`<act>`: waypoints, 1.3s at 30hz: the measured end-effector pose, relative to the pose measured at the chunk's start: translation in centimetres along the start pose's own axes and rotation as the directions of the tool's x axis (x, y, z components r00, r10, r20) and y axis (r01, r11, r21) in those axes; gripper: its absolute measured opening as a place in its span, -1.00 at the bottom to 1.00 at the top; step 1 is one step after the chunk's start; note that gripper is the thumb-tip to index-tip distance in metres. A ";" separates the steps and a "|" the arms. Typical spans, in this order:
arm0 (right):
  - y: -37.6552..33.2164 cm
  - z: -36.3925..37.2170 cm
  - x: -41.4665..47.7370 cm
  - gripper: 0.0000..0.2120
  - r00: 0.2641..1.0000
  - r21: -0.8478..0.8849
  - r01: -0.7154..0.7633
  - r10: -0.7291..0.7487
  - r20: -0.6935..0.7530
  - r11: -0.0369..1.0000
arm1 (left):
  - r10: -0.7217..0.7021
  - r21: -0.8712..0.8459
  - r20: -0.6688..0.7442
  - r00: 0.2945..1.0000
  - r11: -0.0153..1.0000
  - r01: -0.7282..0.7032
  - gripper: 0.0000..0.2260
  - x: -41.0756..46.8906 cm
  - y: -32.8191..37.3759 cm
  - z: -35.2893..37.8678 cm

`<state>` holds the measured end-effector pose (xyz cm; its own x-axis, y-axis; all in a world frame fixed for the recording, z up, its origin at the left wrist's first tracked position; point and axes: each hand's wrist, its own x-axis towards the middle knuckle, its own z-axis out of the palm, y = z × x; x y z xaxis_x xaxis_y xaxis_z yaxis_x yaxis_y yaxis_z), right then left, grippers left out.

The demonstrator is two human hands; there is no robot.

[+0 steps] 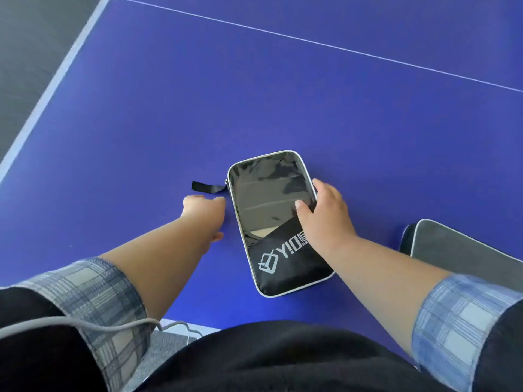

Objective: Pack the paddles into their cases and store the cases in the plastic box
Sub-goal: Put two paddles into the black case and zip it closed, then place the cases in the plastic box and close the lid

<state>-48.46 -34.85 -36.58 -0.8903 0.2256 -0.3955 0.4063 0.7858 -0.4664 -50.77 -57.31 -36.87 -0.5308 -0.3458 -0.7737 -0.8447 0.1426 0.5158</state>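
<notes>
From the head view, the black case (271,210) lies flat on the blue table (283,94) straight ahead of you, its long axis running away from you, the paddle (260,232) showing through its clear window; your right hand (328,219) grips its right edge, thumb on top; your left hand (203,213) sits just beside its left edge, nearer to the zip strap (208,187), which sticks out leftward just past your knuckles; whether those fingers pinch anything I cannot tell; a second case (458,247) lies to your right; no plastic box is in view.
</notes>
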 end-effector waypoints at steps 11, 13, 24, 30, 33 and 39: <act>5.5 -1.9 -5.0 -0.37 0.903 0.518 -0.342 0.123 0.411 0.784 | 0.036 0.076 0.323 0.946 0.995 -0.064 -0.53 -3.4 -3.3 2.2; 6.2 -2.2 -6.0 -0.39 0.914 0.577 -0.342 0.120 0.388 0.742 | 0.052 0.091 0.379 0.924 0.992 -0.093 -0.57 -4.2 -2.7 2.3; 9.7 -4.1 -13.4 -0.46 0.961 0.874 -0.246 0.224 0.163 0.420 | 0.018 -0.049 0.569 0.822 0.999 0.012 -0.81 -10.6 -1.0 7.1; 12.6 -5.9 -17.4 -0.46 0.929 0.960 -0.254 0.306 0.209 0.115 | 0.067 -0.077 0.576 0.815 0.997 -0.027 -0.78 -14.2 -0.9 11.1; 14.4 -6.5 -19.0 -0.66 0.895 0.954 -0.239 0.338 0.289 -0.184 | 0.112 -0.190 0.559 0.822 0.982 -0.005 -0.79 -16.6 -1.4 13.8; 17.4 -8.8 -20.1 -0.65 0.926 0.908 -0.186 0.242 0.290 -0.374 | 0.211 -0.344 0.664 0.717 0.938 0.042 -0.71 -22.1 -2.9 20.2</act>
<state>-25.28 -20.62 -29.77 -0.6662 0.2324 -0.7086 0.2009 -0.8591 -0.4707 -37.92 -31.34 -28.71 -0.6042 0.3977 -0.6905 -0.7915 -0.1996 0.5776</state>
